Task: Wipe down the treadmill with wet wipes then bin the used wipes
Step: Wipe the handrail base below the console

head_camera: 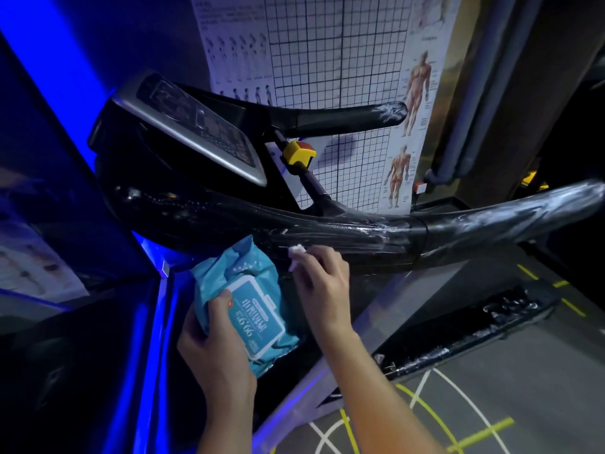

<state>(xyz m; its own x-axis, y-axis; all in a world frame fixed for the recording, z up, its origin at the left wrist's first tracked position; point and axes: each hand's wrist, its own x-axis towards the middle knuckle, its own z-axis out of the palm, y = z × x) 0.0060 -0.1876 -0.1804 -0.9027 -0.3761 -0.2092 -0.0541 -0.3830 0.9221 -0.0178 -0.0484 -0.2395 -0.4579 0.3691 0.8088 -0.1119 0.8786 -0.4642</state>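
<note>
Treadmill [183,204] wipe-down: right hand [322,283] on wipe [296,253], left hand [212,352] on wet wipes pack [252,299]
A gridded wall chart [327,44] stands far beyond the fingers, behind the machine. The black handrail [474,231], streaked with wet smears, runs just above the right fingertips; the console [196,132] sits further up and left of them. The blue wet wipes pack lies immediately left of the right fingers; the left thumb presses on its lid and the other left fingers curl round its near edge. The right fingers are bunched together, pinching the crumpled white wipe at their tips against the handrail's lower face. A yellow stop button [298,154] sits above the wipe
</note>
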